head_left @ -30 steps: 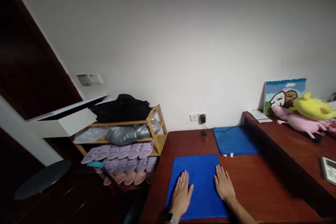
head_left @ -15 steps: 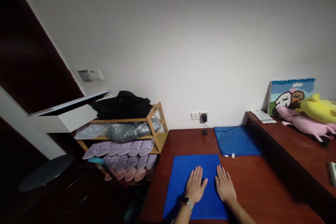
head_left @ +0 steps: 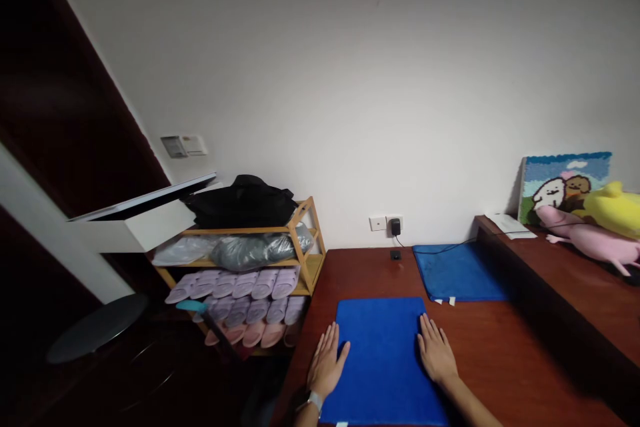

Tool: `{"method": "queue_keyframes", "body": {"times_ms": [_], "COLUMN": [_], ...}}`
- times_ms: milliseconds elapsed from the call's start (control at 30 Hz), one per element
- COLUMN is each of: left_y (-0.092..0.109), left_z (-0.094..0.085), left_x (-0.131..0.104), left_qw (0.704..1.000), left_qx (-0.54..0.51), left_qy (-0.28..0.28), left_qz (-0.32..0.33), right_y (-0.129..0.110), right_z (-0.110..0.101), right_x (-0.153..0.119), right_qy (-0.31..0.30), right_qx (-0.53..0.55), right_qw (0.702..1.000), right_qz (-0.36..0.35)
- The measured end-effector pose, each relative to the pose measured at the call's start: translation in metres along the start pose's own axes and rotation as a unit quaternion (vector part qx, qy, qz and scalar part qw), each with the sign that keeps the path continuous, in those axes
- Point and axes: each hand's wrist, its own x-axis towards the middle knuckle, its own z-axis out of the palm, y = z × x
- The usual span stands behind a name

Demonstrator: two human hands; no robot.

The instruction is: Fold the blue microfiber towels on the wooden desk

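Note:
A bright blue cloth (head_left: 383,360) lies spread flat on the reddish-brown wooden table (head_left: 500,347). At its left edge rests my left hand (head_left: 326,363), palm down, fingers stretched out and thumb on the cloth; a watch is on that wrist. My right hand (head_left: 437,352) lies flat along the cloth's right edge, fingers extended. Neither hand grips anything. A white tag shows at the cloth's near edge. Farther back on the table is a second blue cloth (head_left: 457,273), with white tags at its near edge.
A wooden rack (head_left: 313,267) at the left holds several slippers (head_left: 250,283), plastic-wrapped items and a black bag (head_left: 243,203). A black plug (head_left: 395,227) sits in the wall socket, its cable crossing the far cloth. Plush toys (head_left: 593,237) lie on the raised right-hand surface.
My left hand has slid left from the middle of the cloth to its left edge. My right hand stays by the right edge. The view has shifted slightly.

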Motion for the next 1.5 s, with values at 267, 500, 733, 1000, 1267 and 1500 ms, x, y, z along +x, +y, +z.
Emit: {"method": "queue_keyframes", "body": {"times_ms": [267,500,733,1000,1267,1500], "left_y": [-0.003,-0.012,0.055,0.213,0.115,-0.006], "left_z": [0.000,-0.002,0.002,0.063,0.038,0.011], "left_x": [0.000,0.000,0.037,0.096,0.098,0.081], "left_qw": [1.000,0.999,0.998,0.975,0.992,0.999], "left_qx": [0.002,-0.018,0.025,-0.011,0.033,0.049], "left_qy": [-0.005,-0.031,0.009,-0.060,-0.055,-0.009], "left_qz": [-0.009,-0.021,0.049,0.212,0.107,0.007], "right_y": [-0.002,0.001,-0.002,0.001,-0.003,-0.004], "right_z": [-0.008,0.008,-0.004,-0.001,-0.008,-0.011], "right_x": [0.054,0.058,0.058,0.061,0.059,0.056], "right_qy": [0.000,0.020,0.010,0.000,0.014,0.002], "right_qx": [0.006,0.031,0.041,0.019,0.036,0.029], "right_qw": [1.000,0.999,0.999,0.999,0.999,1.000], "right_qz": [-0.012,-0.018,-0.015,-0.046,-0.010,-0.010]}}
